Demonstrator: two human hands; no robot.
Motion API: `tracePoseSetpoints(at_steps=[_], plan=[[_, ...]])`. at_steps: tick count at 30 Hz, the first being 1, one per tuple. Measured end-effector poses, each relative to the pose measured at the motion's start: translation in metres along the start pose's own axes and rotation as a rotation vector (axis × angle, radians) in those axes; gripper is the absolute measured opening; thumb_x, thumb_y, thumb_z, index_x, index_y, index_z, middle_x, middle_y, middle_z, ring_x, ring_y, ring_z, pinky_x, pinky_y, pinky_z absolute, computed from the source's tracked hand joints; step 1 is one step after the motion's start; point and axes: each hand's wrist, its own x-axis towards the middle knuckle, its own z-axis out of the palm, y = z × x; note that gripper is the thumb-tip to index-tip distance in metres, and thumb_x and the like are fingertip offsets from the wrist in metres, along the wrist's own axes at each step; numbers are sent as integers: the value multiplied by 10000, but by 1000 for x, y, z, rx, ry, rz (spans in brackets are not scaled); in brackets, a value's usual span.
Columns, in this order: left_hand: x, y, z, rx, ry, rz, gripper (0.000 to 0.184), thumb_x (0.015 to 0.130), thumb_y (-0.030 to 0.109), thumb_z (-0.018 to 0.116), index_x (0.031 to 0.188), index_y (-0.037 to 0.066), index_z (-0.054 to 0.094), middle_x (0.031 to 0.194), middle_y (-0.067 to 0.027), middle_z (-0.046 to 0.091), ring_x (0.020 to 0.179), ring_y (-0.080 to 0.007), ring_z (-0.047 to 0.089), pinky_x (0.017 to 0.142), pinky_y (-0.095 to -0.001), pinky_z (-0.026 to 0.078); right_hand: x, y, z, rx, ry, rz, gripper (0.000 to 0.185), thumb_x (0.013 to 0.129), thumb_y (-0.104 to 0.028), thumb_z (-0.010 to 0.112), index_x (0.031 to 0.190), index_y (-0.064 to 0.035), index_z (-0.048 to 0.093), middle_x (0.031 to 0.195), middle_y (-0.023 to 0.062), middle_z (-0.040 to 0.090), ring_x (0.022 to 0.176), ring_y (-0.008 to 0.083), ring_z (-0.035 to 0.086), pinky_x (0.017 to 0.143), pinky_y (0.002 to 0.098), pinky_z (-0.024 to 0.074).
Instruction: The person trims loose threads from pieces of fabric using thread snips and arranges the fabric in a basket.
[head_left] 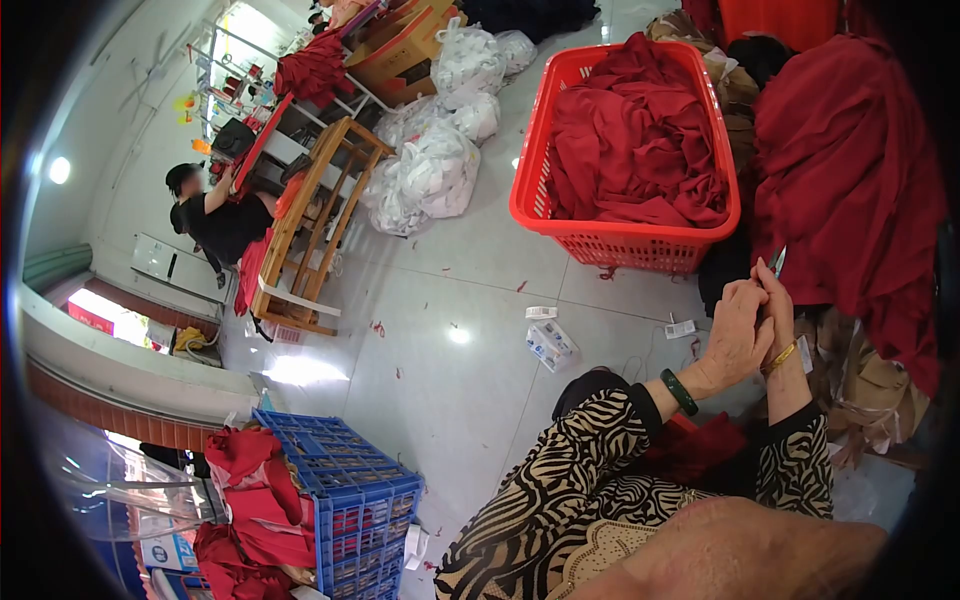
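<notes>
My left hand [735,335], with a green bangle at the wrist, has its fingers bent and pressed against my other hand. My right hand [782,320], wearing a gold bracelet, is closed around a small thin metal tool [779,258] whose pointed tip sticks out past the fingertips. It resembles thread snips, but most of it is covered. Whatever lies between the two hands is hidden. Just beyond them hangs a large heap of dark red cloth [840,170]. More dark red cloth [700,445] lies low between my forearms.
A red basket [630,232] full of red cloth stands ahead. At lower left is a blue crate [365,490] beside red fabric. White plastic bags [435,170] and a wooden rack [325,220] stand farther off, near a person [225,225] in black. Small packets [550,345] and thread scraps dot the floor.
</notes>
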Motion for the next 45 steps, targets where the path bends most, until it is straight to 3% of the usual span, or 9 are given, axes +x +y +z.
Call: tracePoseSetpoints(at_steps=[16,19,45], plan=[[0,-1,1,24,7,13,257,708,54,553,936,16,441,925,-166,470,944,-358,427,758,-427,352,-1,0,0,-20,-8,1,195,859,-290,595,813,-108,546,693,-53,492,630,50,475,593,187,374],[0,-1,0,13,-12,-3,265,706,31,542,954,7,451,928,-152,472,939,-345,424,808,-416,361,-1,0,0,-18,-16,-8,194,859,-289,595,814,-107,546,692,-53,491,630,51,476,592,188,375],[0,0,-2,16,-10,-5,256,713,34,544,949,0,451,923,-149,466,926,-342,424,786,-406,368,6,4,-8,-4,-15,18,191,847,-284,613,819,-103,559,715,-49,502,654,54,481,609,193,375]])
